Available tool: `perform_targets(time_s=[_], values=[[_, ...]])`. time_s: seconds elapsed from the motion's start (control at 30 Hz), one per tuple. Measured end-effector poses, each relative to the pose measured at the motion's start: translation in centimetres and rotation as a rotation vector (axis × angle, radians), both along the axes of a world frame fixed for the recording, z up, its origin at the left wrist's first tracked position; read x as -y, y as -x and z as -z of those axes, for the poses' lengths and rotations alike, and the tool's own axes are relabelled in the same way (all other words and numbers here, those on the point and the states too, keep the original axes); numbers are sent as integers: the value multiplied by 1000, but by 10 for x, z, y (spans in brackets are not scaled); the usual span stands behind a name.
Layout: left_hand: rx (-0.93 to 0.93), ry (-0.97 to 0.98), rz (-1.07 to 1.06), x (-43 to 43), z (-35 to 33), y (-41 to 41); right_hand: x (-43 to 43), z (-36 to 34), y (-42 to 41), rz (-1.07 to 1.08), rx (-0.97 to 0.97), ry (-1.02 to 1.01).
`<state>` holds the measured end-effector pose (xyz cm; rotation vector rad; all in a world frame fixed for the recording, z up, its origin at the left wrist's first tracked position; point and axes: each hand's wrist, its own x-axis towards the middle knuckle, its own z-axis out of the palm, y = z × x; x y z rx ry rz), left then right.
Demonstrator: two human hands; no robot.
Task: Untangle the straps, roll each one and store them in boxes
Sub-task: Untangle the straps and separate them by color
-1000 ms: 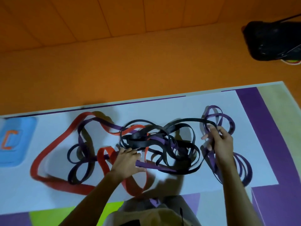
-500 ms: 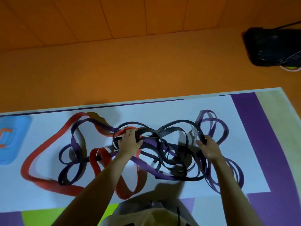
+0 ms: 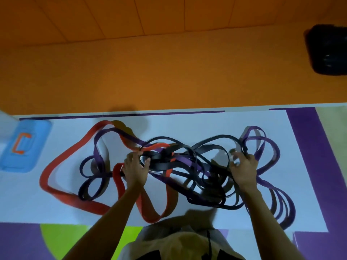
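Straps are one knotted heap on the mat [image 3: 187,119], spread from its left part to near the right edge, none separated yet. Left hand [image 3: 135,170] is clamped on the black strap [image 3: 163,164] at the heap's centre, likely to anchor the knot. Right hand [image 3: 244,170] has fingers curled, half-open, into black and purple strap [image 3: 270,147] loops on the right side, probably to pull them apart. Red strap [image 3: 62,158] loops wide toward the left edge, looks easiest to free. No boxes identifiable.
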<state>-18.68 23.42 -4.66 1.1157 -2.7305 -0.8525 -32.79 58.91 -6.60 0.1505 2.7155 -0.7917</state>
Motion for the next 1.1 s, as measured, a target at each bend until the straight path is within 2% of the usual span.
perform_targets(time_s=[0.1, 0.2, 0.33, 0.43, 0.57, 0.63, 0.7, 0.77, 0.87, 1.0, 1.1], values=[[-6, -257, -222, 7, -7, 2, 20, -8, -13, -2, -51, -139], [3, -475, -205, 17, -5, 5, 37, -10, -29, -14, -71, -239], [-21, -461, -244, 32, 19, 7, 51, -15, -47, -19, -114, -185], [-42, -477, -275, 33, 9, 18, 66, -15, -58, -88, -215, -150], [-165, -543, -283, 46, 3, 19, 85, -16, -70, -194, -353, -62], [-204, -565, -239, 54, -1, 16, 93, -15, -74, -259, -285, 75], [-240, -679, -246, 62, -4, 13, 106, -17, -84, -315, -122, 197], [-266, -838, -252, 69, -10, 9, 121, -22, -97, -419, 7, 225], [-262, -911, -96, 76, -18, 6, 144, -28, -117, -533, 235, 202], [-258, -979, 75, 77, -33, 8, 160, -25, -133, -590, 106, 151], [-286, -1074, 63, 80, -41, 11, 164, -24, -141, -591, 155, 39]])
